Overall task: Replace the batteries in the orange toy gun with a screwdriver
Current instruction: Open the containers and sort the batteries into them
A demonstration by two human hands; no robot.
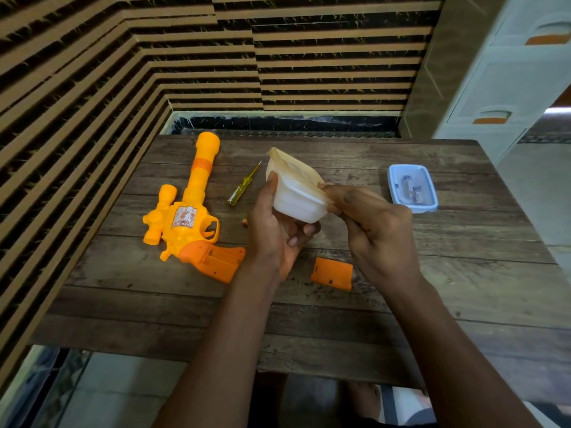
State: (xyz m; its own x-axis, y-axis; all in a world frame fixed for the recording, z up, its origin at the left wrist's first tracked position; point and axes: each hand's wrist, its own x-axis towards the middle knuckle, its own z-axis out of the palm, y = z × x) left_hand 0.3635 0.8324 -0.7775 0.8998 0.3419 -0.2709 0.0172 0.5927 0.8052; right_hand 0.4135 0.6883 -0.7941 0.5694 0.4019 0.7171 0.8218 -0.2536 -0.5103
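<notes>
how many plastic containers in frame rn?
2. A white tub held above the table, left hand gripping its base, right hand pinching its lid. A light blue tray on the table's right side, small items inside. None visibly hidden.

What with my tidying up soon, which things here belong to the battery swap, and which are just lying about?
Job: orange toy gun; battery cover; screwdriver; white container, gripped by left hand; its lid, pinched by right hand; blue tray, probably holding batteries.
Lying about: white drawer unit; small orange bit beside the gun, too small to identify.
</notes>
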